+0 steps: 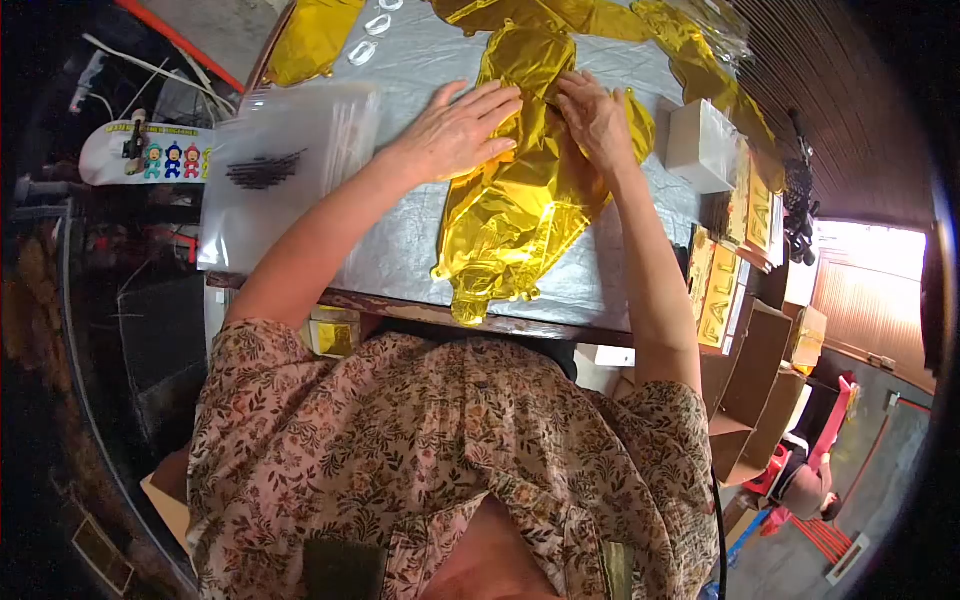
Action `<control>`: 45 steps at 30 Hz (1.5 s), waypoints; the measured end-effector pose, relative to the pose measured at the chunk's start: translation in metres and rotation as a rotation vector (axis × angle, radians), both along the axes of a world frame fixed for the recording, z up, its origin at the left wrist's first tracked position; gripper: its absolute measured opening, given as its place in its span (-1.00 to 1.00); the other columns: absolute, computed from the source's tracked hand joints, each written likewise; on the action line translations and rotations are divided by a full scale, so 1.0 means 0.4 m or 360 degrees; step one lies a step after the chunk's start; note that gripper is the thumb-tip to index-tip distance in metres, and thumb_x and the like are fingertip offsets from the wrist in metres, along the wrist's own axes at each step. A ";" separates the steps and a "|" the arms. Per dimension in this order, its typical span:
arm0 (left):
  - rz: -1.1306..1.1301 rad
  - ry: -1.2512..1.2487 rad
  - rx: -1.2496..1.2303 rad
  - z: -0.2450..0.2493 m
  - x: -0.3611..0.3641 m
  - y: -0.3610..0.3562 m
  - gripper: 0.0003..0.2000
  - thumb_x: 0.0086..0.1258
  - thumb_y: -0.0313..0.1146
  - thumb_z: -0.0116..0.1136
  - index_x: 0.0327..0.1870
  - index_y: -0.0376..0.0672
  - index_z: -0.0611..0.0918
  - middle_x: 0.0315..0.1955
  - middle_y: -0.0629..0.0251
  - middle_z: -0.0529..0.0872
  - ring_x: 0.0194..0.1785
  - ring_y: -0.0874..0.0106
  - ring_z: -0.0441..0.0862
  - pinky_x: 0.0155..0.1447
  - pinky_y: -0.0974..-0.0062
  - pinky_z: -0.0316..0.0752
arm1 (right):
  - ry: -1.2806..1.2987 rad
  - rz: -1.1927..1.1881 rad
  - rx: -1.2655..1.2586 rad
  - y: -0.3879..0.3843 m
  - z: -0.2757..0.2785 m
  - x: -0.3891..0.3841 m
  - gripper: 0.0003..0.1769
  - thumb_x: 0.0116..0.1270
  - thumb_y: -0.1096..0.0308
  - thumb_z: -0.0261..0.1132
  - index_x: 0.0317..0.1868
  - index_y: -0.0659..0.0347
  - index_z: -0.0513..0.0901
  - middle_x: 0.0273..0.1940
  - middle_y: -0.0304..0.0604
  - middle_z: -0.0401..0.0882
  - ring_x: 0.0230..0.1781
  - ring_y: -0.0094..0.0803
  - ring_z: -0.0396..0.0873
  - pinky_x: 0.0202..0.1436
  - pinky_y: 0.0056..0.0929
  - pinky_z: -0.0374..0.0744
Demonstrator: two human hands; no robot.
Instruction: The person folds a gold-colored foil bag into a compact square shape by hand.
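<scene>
A crinkled gold foil piece (510, 235) lies flat on the silver-covered table (400, 245), its narrow end near the front edge. My left hand (455, 132) rests on its left side, fingers stretched out and pointing right. On the upper right part of the foil lies my right hand (597, 122), its fingers spread and slightly bent. Both palms face down and stay apart from each other. More gold foil (312, 40) lies at the back left, and other foil pieces (690, 55) cover the back right.
Clear plastic bags (285, 200) with dark marks lie at the left. White oval pieces (363, 53) are at the back. A white box (700, 145) stands right, beside cards (722, 290) reading "FALL". Cardboard boxes (755, 390) and another person (805, 490) are further right.
</scene>
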State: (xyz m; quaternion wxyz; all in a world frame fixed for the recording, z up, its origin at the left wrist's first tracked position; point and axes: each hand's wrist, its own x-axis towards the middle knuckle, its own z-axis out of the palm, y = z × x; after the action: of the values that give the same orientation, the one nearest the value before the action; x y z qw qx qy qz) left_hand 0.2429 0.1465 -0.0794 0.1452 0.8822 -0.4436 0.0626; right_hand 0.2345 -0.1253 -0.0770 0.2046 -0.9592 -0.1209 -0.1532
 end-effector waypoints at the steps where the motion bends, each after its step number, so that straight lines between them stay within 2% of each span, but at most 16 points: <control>1: 0.0012 0.0016 0.0009 0.000 -0.002 0.000 -0.40 0.70 0.01 0.00 0.62 -0.10 0.36 0.64 0.26 0.32 0.72 0.31 0.16 0.71 0.02 -0.02 | 0.0012 -0.0001 -0.0001 0.000 0.000 -0.001 -0.70 0.57 0.26 0.30 0.22 0.04 0.74 0.35 -0.22 0.68 0.58 -0.04 0.41 0.55 0.46 0.15; 6: 0.0019 0.0016 0.0038 0.004 -0.002 0.001 -0.40 0.70 0.01 0.00 0.63 -0.06 0.35 0.65 0.29 0.30 0.74 0.30 0.10 0.72 -0.03 -0.08 | -0.0072 -0.0005 0.0026 0.003 -0.004 0.008 -0.67 0.52 0.23 0.33 0.22 0.03 0.76 0.36 -0.20 0.68 0.52 0.01 0.48 0.58 0.48 0.15; 9: 0.0003 0.0017 0.0029 0.003 -0.002 0.001 -0.40 0.70 0.02 -0.01 0.64 -0.04 0.34 0.65 0.30 0.30 0.74 0.27 0.09 0.73 -0.05 -0.10 | -0.0057 -0.0020 -0.0084 0.000 -0.014 0.014 -0.67 0.52 0.23 0.33 0.22 0.03 0.77 0.35 -0.21 0.68 0.54 -0.04 0.47 0.58 0.45 0.17; 15: -0.0005 0.0097 0.0018 -0.001 0.007 0.001 -0.39 0.71 0.04 -0.03 0.65 -0.02 0.32 0.67 0.32 0.26 0.75 0.24 0.07 0.73 -0.08 -0.12 | -0.0044 -0.0021 -0.0052 0.002 -0.021 0.004 -0.65 0.54 0.24 0.34 0.26 0.07 0.75 0.38 -0.20 0.67 0.56 -0.09 0.44 0.57 0.44 0.15; 23: 0.0010 0.0159 0.0044 0.010 0.002 0.004 -0.38 0.71 0.06 -0.04 0.66 -0.01 0.31 0.69 0.32 0.23 0.75 0.24 0.06 0.73 -0.08 -0.13 | -0.0044 -0.0027 -0.0087 0.007 -0.015 -0.004 -0.63 0.54 0.19 0.34 0.28 0.04 0.74 0.39 -0.21 0.66 0.56 -0.04 0.44 0.59 0.48 0.09; 28: 0.0004 0.0091 0.0015 -0.012 0.003 0.003 -0.31 0.69 0.18 -0.08 0.68 -0.01 0.28 0.71 0.32 0.18 0.77 0.23 0.02 0.74 -0.11 -0.16 | -0.0029 -0.0045 -0.0168 0.006 -0.009 -0.008 -0.60 0.53 0.13 0.36 0.29 0.03 0.74 0.40 -0.22 0.66 0.54 -0.06 0.46 0.61 0.48 0.04; 29: 0.0005 0.0123 0.0021 -0.022 -0.003 0.005 -0.31 0.69 0.18 -0.08 0.68 -0.01 0.28 0.71 0.32 0.18 0.77 0.23 0.02 0.74 -0.11 -0.16 | -0.0069 -0.0025 -0.0200 0.000 -0.016 -0.003 -0.58 0.53 0.09 0.35 0.29 0.04 0.74 0.40 -0.23 0.65 0.54 -0.08 0.46 0.61 0.49 0.04; 31: 0.0017 0.0013 0.0075 -0.020 0.002 0.003 -0.24 0.66 0.30 -0.13 0.69 -0.01 0.26 0.69 0.29 0.21 0.77 0.24 0.01 0.75 -0.08 -0.19 | -0.0094 -0.0005 -0.0224 0.004 -0.018 -0.008 -0.55 0.53 0.04 0.35 0.30 0.04 0.74 0.40 -0.23 0.65 0.54 -0.10 0.46 0.61 0.50 0.03; 33: 0.0023 0.0024 0.0102 -0.027 0.002 0.001 -0.22 0.65 0.33 -0.17 0.70 -0.01 0.24 0.70 0.29 0.19 0.77 0.23 -0.01 0.75 -0.10 -0.21 | -0.0097 -0.0051 -0.0390 0.013 -0.007 -0.012 -0.51 0.54 -0.06 0.32 0.29 0.05 0.75 0.41 -0.24 0.64 0.54 -0.15 0.45 0.60 0.51 0.04; 34: 0.0026 -0.0007 0.0102 -0.031 0.007 0.001 -0.20 0.63 0.36 -0.16 0.71 0.00 0.23 0.70 0.29 0.19 0.77 0.24 -0.01 0.75 -0.11 -0.22 | -0.0099 -0.0040 -0.0446 0.011 -0.010 -0.008 -0.41 0.50 -0.19 0.31 0.30 0.04 0.74 0.43 -0.24 0.62 0.56 -0.13 0.42 0.59 0.54 0.05; 35: 0.0026 -0.0035 0.0101 -0.037 0.008 0.000 -0.17 0.61 0.39 -0.15 0.71 0.00 0.22 0.71 0.30 0.18 0.78 0.24 -0.02 0.75 -0.12 -0.23 | -0.0102 -0.0037 -0.0445 0.014 -0.011 -0.006 -0.41 0.50 -0.19 0.31 0.30 0.04 0.74 0.43 -0.24 0.62 0.56 -0.13 0.42 0.59 0.54 0.05; 37: 0.0048 -0.0046 0.0141 -0.026 -0.001 -0.001 -0.16 0.60 0.40 -0.13 0.72 0.02 0.21 0.72 0.32 0.15 0.78 0.23 -0.03 0.75 -0.14 -0.22 | -0.0150 -0.0026 -0.0522 0.018 -0.015 -0.007 -0.26 0.40 -0.36 0.32 0.31 0.03 0.73 0.46 -0.22 0.59 0.59 -0.07 0.37 0.56 0.65 -0.02; 38: 0.0067 -0.0056 0.0183 -0.022 -0.004 0.000 -0.15 0.58 0.42 -0.11 0.72 0.05 0.20 0.73 0.34 0.12 0.78 0.23 -0.03 0.75 -0.15 -0.21 | -0.0147 -0.0019 -0.0523 0.019 -0.016 -0.009 -0.26 0.40 -0.36 0.32 0.31 0.03 0.73 0.46 -0.22 0.59 0.59 -0.07 0.37 0.56 0.65 -0.02; 40: 0.0076 -0.0049 0.0198 -0.017 -0.005 0.000 -0.11 0.55 0.45 -0.11 0.73 0.05 0.18 0.73 0.35 0.12 0.78 0.23 -0.04 0.75 -0.15 -0.22 | -0.0150 -0.0033 -0.0517 0.018 -0.018 -0.012 -0.11 0.27 -0.50 0.33 0.32 0.06 0.72 0.46 -0.22 0.59 0.59 -0.07 0.36 0.55 0.68 -0.03; 45: 0.0090 -0.0068 0.0225 -0.023 -0.011 0.001 -0.04 0.49 0.52 -0.08 0.74 0.07 0.14 0.73 0.35 0.11 0.78 0.24 -0.05 0.75 -0.16 -0.22 | -0.0149 0.0004 -0.0488 0.010 -0.019 -0.013 -0.03 0.21 -0.56 0.32 0.34 0.06 0.71 0.48 -0.23 0.57 0.60 -0.07 0.35 0.55 0.74 -0.09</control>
State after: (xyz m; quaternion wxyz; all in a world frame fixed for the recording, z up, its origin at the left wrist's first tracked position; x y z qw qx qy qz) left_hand 0.2387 0.1471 -0.0886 0.0712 0.9009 -0.4248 0.0538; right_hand 0.2295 -0.1213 -0.0847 0.0502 -0.9708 -0.1536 -0.1773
